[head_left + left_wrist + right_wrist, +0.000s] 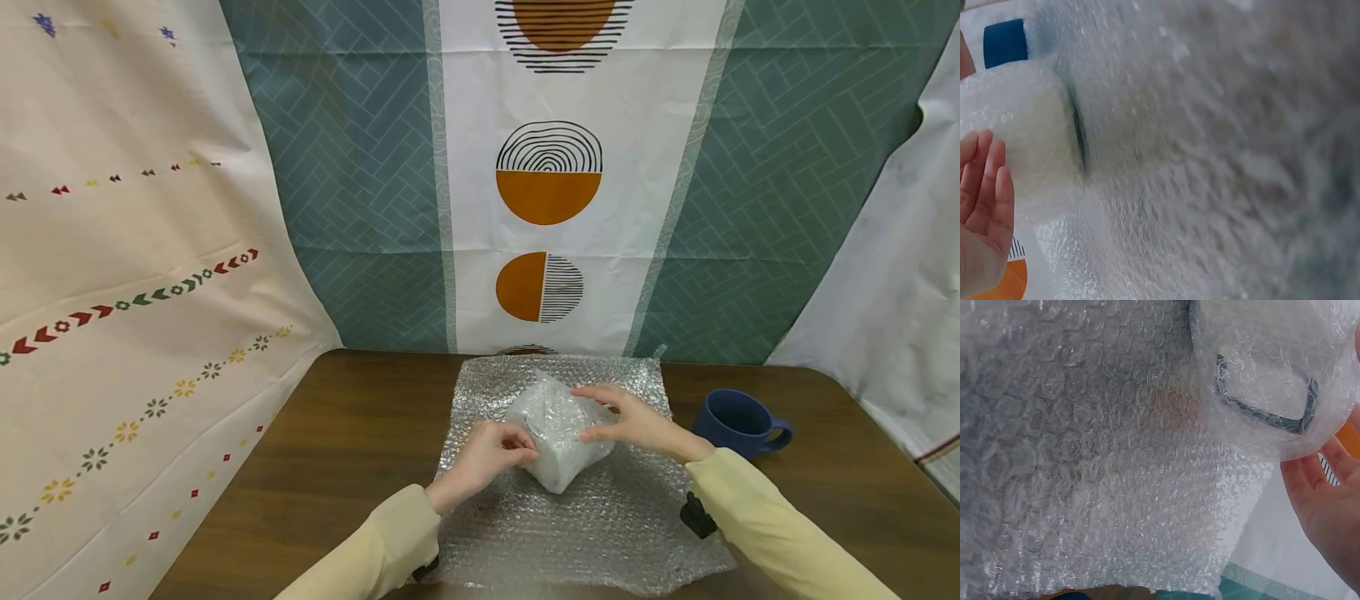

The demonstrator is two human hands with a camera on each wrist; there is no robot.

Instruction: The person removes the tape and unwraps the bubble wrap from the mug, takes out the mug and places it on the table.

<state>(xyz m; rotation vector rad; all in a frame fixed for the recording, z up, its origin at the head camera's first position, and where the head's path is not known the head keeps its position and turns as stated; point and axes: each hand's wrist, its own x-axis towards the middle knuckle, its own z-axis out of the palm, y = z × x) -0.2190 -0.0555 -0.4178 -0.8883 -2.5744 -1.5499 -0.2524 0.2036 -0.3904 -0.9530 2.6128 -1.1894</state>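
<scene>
Sitting right of bundle (pixel 558 437): blue mug (pixel 738 423) (on table (pixel 337 442)), w/ path clear.

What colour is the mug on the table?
Dark blue: the mug shows best in the head view.

Bundle on bubble wrap, mug to the right

A wrapped bundle (pixel 558 437) is set on a bubble wrap sheet (pixel 600 533) spread over the table (pixel 337 450), flanked by the left hand (pixel 491 454) and the right hand (pixel 626 421). A mug (pixel 738 423) is placed right of the sheet; curtains (pixel 547 183) are hung behind the table.
</scene>
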